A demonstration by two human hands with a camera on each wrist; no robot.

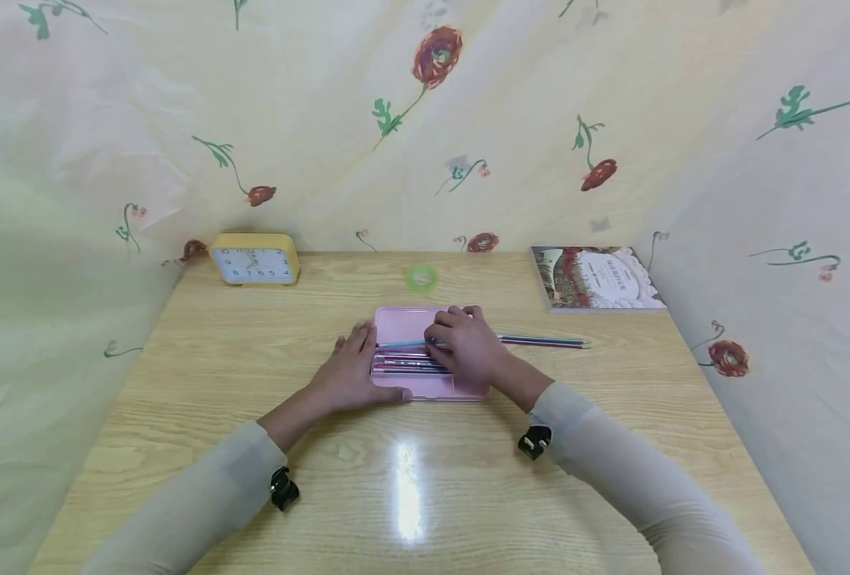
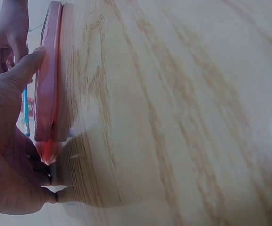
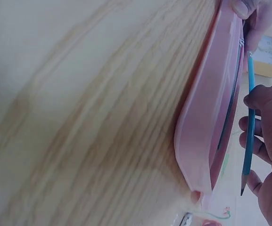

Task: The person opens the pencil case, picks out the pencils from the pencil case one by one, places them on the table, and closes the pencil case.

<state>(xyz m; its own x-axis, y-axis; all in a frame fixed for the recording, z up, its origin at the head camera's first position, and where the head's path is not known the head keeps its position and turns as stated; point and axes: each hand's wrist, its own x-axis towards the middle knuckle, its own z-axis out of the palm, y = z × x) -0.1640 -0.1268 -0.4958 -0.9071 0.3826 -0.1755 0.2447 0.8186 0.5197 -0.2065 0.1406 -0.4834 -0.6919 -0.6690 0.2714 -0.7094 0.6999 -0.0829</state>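
Note:
A pink pencil case [image 1: 405, 319] lies with its lid back, several pencils [image 1: 409, 364] side by side in it. My right hand [image 1: 464, 343] pinches a blue pencil [image 3: 251, 89] above the case. In the right wrist view its sharpened tip points down the frame, away from my left hand. My left hand [image 1: 349, 375] rests against the case's left end, fingers extended beside it and thumb on the front rim. To the right of the case lie loose pencils [image 1: 543, 341]; my right hand partly hides the case's right part.
A yellow clock [image 1: 255, 259] stands at the back left of the wooden table [image 1: 324, 495]. Behind the case is a green tape roll [image 1: 421, 278]. A book [image 1: 597, 278] lies at the back right. Flowered cloth [image 1: 310, 120] encloses the back and sides.

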